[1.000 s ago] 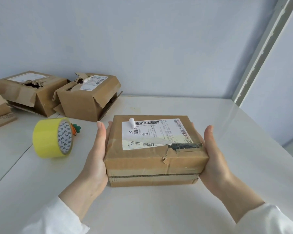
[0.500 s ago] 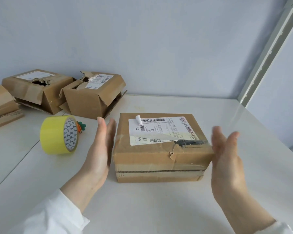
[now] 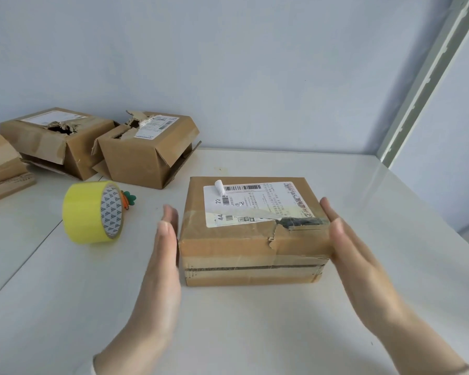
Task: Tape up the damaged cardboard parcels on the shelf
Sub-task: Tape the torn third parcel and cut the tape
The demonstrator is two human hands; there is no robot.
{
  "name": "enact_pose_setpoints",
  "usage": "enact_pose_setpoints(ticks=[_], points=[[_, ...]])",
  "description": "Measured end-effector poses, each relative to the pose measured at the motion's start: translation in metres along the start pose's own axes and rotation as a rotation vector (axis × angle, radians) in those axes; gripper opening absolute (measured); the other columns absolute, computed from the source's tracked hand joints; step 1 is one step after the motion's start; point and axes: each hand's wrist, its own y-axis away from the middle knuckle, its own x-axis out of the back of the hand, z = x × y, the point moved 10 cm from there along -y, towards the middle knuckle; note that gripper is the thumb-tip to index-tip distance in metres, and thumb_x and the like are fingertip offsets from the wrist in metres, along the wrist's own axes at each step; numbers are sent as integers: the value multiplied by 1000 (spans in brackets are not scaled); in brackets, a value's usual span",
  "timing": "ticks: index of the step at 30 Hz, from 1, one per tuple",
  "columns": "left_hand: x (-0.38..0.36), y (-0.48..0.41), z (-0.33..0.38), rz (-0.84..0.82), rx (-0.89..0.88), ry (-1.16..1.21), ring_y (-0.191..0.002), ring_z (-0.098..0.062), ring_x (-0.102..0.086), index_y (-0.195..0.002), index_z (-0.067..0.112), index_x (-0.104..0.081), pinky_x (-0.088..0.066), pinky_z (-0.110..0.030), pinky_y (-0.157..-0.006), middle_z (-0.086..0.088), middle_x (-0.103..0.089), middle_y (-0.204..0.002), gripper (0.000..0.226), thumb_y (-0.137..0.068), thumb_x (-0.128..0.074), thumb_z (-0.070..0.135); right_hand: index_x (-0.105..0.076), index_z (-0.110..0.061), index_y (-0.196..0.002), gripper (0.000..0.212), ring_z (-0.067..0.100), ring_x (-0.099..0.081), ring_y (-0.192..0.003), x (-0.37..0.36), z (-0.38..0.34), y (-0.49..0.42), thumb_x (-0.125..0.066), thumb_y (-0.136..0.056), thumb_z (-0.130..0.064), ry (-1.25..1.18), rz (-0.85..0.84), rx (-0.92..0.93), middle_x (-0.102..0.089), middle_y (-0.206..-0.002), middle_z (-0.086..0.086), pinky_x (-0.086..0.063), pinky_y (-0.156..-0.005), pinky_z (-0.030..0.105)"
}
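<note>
Ok, parcel point(image 3: 255, 239) between my left hand point(image 3: 163, 255) and right hand point(image 3: 347, 247), fingers straight, gripping nothing. Next I need tape roll point(image 3: 90, 212), left of fingertips.

Single head-worn, wide-angle view. The camera sits above the near edge of the white shelf point(image 3: 255, 334) and looks forward and down across it toward the far wall point(image 3: 228, 63), which fills the upper part of the frame. A pale upright point(image 3: 428, 85) crosses the far right corner on a slant. Range is close: the left hand point(image 3: 163, 255) and right hand point(image 3: 347, 247) enter from the near border, forearms cropped. The parcel point(image 3: 255, 239) between them lies just right of centre, the tape roll point(image 3: 90, 212) to its left, the torn parcels point(image 3: 146, 155) far left, and a further parcel point(image 3: 0, 166) is cut by the left border.
</note>
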Motion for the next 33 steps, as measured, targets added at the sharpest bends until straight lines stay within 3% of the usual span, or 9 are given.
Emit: enact_pose_setpoints(ticks=[4, 7, 9, 13, 15, 16, 19, 24, 33], points=[[-10, -2, 19, -169, 7, -169, -126, 7, -44, -137, 36, -42, -34, -28, -108, 24, -54, -132, 63, -81, -49, 64, -30, -41, -137, 73, -16, -55, -104, 2, -20, -2, -64, -72, -38, 187, -92, 57, -59, -108, -39, -42, -77, 1], [-3, -12, 52, -108, 3, -490, -105, 15, -54, -112, 48, -56, -40, -14, -95, 33, -63, -106, 38, -82, -48, 70, -56, -56, -98, 40, -16, -58, -97, 25, -50, -12, -44, -61, -65, 359, 131, 59, -58, -103, -44, -45, -87, 13], [-5, -19, 64, -133, 74, -757, -100, 1, -60, -99, 40, -63, -42, -20, -92, 16, -69, -102, 58, -76, -29, 81, -67, -41, -78, 50, 5, -65, -86, 29, -65, -18, -33, -65, -76, 494, 165, -29, -69, -94, -22, -47, -87, 30], [-10, -36, 70, -196, 167, -1179, -86, -25, -64, -87, 5, -59, -46, -37, -84, -11, -63, -80, 97, -63, -6, 82, -68, -22, -92, 60, 13, -61, -74, 21, -59, -36, -27, -88, -66, 717, 78, -233, -66, -88, -4, -39, -66, 25], [-13, -41, 66, -233, 206, -1246, -101, -24, -61, -108, 17, -57, -43, -34, -85, -11, -61, -96, 86, -73, -6, 77, -63, -18, -112, 62, 18, -59, -95, 17, -54, -44, -24, -92, -60, 773, 45, -240, -64, -111, 2, -40, -79, 28], [-15, -45, 65, -252, 195, -1259, -124, -20, -49, -138, 23, -39, -37, -33, -95, -12, -53, -130, 80, -82, -10, 71, -55, -20, -127, 60, 19, -52, -114, 16, -54, -47, -23, -94, -58, 804, 36, -214, -56, -129, 1, -37, -92, 30], [-38, -52, 91, -231, -130, -1377, -145, -12, 15, -147, 26, 22, -1, -28, -115, -1, 22, -157, 72, -95, -21, 53, -13, -30, -150, 57, 9, -9, -144, 3, -79, -49, -21, -97, -51, 973, 9, 13, -15, -156, -13, -15, -111, 30], [-103, -47, 80, -507, -371, -1481, -137, -1, 29, -150, 24, 12, 18, -18, -109, 5, 24, -156, 61, -100, -14, 45, 1, -23, -151, 59, -2, 26, -137, -52, -81, -50, -14, -98, -44, 1244, -257, 296, 14, -155, -15, 13, -112, 20], [-108, -57, 64, -564, -324, -1573, -140, 2, 22, -151, 23, 8, 14, -23, -115, 10, 17, -157, 73, -87, 2, 59, 11, -23, -149, 58, -2, 27, -137, -57, -77, -56, -7, -98, -41, 1402, -282, 305, 21, -154, -12, 15, -114, 22]])
